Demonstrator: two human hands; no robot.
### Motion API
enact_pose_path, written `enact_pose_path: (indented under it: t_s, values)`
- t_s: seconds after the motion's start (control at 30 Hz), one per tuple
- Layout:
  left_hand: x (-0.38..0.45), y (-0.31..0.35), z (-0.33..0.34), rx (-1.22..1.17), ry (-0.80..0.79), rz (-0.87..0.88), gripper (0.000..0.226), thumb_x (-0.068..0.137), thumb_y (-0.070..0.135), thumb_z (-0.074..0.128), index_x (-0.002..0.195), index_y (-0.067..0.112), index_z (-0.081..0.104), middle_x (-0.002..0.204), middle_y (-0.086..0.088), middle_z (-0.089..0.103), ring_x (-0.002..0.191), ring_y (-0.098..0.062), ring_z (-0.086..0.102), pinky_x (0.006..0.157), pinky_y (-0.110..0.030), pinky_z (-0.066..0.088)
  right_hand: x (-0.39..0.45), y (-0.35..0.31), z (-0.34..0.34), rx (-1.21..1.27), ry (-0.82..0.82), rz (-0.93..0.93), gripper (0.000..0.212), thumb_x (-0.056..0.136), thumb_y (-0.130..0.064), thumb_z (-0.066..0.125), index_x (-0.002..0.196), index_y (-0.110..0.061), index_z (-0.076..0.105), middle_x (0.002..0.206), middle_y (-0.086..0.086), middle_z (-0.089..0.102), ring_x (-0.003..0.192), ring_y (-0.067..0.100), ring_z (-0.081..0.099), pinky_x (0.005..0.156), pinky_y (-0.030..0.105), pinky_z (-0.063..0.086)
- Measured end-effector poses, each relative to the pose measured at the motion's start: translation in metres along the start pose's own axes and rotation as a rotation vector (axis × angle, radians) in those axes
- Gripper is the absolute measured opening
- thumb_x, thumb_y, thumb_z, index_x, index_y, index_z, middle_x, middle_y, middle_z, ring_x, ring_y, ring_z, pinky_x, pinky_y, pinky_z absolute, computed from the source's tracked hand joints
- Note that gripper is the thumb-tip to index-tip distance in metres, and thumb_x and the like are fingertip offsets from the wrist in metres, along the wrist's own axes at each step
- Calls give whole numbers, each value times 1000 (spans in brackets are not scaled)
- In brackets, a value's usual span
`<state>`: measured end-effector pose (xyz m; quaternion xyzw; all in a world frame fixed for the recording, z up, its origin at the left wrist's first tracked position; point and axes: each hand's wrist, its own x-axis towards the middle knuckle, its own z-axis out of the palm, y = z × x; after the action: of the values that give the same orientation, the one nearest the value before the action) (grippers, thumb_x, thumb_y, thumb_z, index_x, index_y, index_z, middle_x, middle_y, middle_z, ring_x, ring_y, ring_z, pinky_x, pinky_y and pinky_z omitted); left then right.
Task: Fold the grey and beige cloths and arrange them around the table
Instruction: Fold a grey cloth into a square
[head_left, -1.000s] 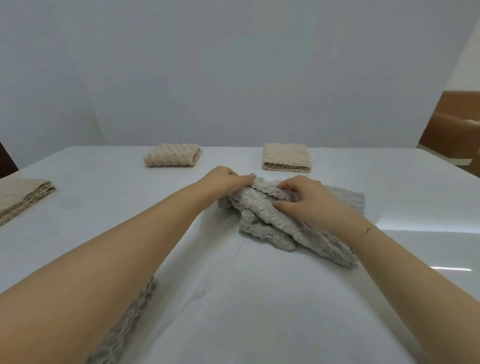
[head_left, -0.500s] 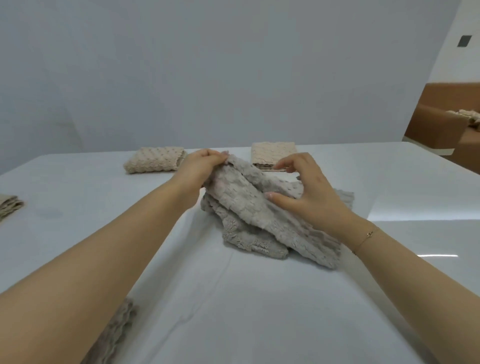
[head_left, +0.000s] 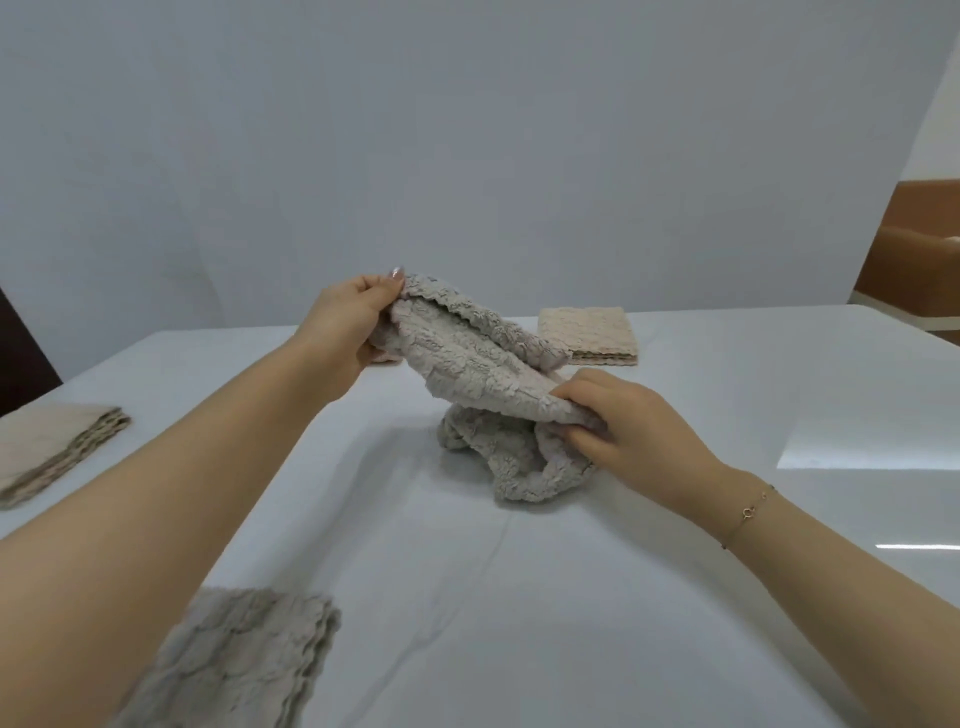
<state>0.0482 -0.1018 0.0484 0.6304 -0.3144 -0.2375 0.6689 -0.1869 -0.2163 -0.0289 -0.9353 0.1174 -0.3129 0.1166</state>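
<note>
A: What's moved?
B: The left hand (head_left: 347, 325) has risen, lifting a corner of the grey cloth (head_left: 480, 374) above the table (head_left: 519, 597).
A: And the right hand (head_left: 631, 434)?
B: Lower now, pinching the opposite edge; the rest still bunches on the table. A folded beige cloth (head_left: 589, 335) lies beyond.

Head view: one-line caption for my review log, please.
Both hands, left hand and right hand, lift a crumpled grey cloth off the white table.
</note>
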Motion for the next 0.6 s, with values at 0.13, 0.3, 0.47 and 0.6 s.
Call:
enact_pose_path:
  t_s: [0.13,0.3,0.47,0.6]
  values:
    - [-8,-5,-33,41,68,-2,21,95,30,54,82,13,57,74,-3,65,58,-11,63,52,-21,55,-1,-8,-1,-31,7,48,36,84,-36,66,117,-28,54,105,-18,49,94,5,50,73,28,45]
    - [-27,-25,-84,90,207,-61,22,95,29,56,81,11,60,77,-6,66,53,-10,65,47,-18,53,-5,-19,13,-12,-142,126,58,82,-46,65,132,-31,39,124,-18,43,110,4,45,82,24,41]
    - [-37,-57,-113,476,421,-127,24,94,34,55,84,12,55,94,-16,61,73,-27,56,70,-38,51,9,-40,24,70,-153,210,68,80,-34,70,134,-31,29,128,-10,41,96,16,57,79,38,49]
    - [-51,-62,-97,1237,305,137,51,90,44,57,132,19,43,139,-8,44,129,-30,37,99,-45,34,23,-45,36,48,-180,238,59,77,-10,66,125,-24,34,122,0,44,76,27,61,69,43,52]
